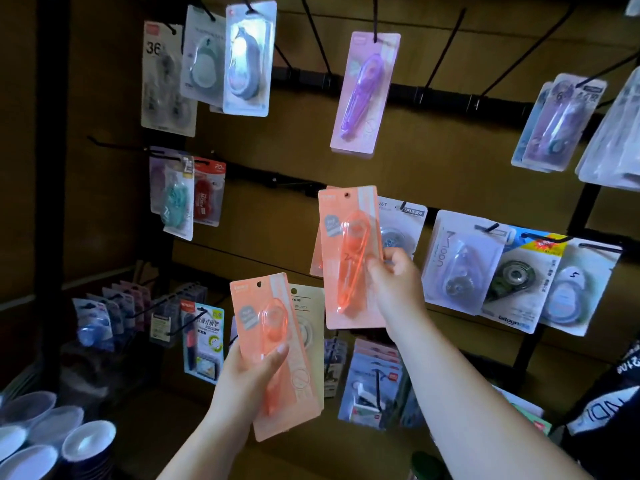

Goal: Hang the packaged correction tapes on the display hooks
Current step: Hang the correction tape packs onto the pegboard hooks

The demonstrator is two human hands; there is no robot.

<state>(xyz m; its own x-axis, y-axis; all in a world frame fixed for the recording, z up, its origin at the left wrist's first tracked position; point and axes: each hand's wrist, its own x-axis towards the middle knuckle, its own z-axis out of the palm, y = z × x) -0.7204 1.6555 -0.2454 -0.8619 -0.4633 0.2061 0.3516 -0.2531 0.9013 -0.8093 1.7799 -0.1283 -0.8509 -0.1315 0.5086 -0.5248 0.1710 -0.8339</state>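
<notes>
My right hand grips an orange packaged correction tape by its right edge and holds it upright in front of the middle rail, with another orange card just behind it. Lower down, my left hand holds a small stack of the same orange packs, thumb across the front. A purple pack hangs from a black hook on the upper rail, straight above the raised orange pack. Bare black hooks stick out to the left and right of it.
Black display rails carry many other blister packs: grey ones upper left, teal and red mid left, clear ones right. Lower hooks hold more packs. White round lids sit bottom left.
</notes>
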